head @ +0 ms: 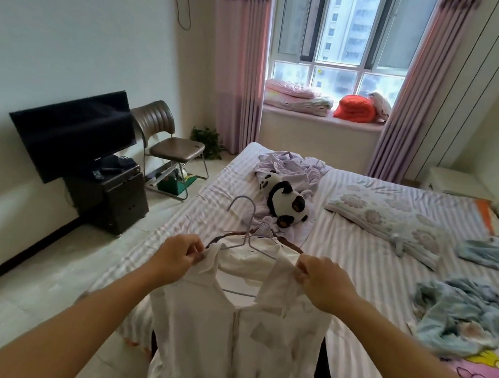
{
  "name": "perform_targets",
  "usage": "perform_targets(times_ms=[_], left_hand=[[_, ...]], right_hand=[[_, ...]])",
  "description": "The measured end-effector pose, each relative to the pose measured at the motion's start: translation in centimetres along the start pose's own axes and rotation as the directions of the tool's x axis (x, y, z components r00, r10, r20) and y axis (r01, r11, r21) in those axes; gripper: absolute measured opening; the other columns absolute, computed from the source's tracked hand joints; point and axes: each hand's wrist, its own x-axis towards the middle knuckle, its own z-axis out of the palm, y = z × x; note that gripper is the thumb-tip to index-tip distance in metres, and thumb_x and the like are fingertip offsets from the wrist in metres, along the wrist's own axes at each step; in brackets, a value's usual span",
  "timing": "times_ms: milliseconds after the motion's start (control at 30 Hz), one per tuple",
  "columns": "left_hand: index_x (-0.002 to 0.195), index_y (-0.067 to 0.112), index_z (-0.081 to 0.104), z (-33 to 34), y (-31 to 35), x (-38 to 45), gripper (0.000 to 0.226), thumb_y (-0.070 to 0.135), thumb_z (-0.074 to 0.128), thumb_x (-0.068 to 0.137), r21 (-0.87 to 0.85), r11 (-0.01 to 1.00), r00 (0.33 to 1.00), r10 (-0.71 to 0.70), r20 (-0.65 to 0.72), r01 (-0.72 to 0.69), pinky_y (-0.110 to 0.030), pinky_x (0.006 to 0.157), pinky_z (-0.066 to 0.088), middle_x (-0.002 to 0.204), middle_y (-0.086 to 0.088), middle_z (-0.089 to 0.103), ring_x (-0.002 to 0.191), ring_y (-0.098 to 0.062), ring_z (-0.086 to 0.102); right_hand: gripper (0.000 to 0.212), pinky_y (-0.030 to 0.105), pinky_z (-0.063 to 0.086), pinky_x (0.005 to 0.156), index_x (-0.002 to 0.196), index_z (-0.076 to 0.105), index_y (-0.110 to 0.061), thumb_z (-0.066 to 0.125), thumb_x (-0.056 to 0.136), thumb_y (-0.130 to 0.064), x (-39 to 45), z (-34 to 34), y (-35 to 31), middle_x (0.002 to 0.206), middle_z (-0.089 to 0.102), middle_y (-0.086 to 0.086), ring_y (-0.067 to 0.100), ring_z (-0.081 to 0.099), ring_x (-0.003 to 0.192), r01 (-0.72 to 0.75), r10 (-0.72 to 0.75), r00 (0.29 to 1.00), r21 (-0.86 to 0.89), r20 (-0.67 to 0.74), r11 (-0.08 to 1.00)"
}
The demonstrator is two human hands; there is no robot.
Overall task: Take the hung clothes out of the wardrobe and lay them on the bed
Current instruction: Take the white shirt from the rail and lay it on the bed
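Note:
A white collared garment [222,332] hangs in front of me over the near edge of the bed [366,261], still on a thin wire hanger [247,219] whose hook points up toward the bed. My left hand [176,256] pinches the garment's left shoulder. My right hand [323,282] pinches its right shoulder. A dark brown edge of another item shows just behind the collar. The wardrobe is out of view.
On the striped bed lie a panda plush [286,201], a lilac crumpled garment [290,167], a floral pillow [391,220] and blue clothes [468,307] at the right. A TV [74,132] on a black cabinet and a brown chair [170,147] stand to the left.

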Motion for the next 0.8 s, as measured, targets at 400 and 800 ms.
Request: perform_targets(times_ms=[400,800], left_hand=[[0.069,0.031,0.061,5.5,-4.7,20.2,0.024,0.017,0.071,0.086,-0.042,0.999,0.997,0.017,0.08,-0.013,-0.027,0.066,0.048,0.07,0.006,0.065,0.068,-0.01,0.06],[0.073,0.021,0.067,13.7,-8.7,34.9,0.017,0.013,0.065,0.088,-0.104,0.985,0.988,-0.127,0.086,0.135,-0.029,0.066,0.046,0.076,0.005,0.066,0.075,-0.014,0.061]], right_hand=[[0.016,0.023,0.033,0.055,0.085,0.054,-0.026,0.049,0.099,-0.032,16.0,3.3,4.5,0.085,0.059,-0.005,0.012,0.054,0.072,-0.182,0.182,0.983,0.011,0.0,0.983],[0.016,0.026,0.04,0.065,0.1,0.067,-0.023,0.053,0.094,-0.021,30.8,9.5,8.3,0.097,0.067,-0.001,0.015,0.052,0.077,-0.417,0.416,0.909,0.098,0.031,0.904]])
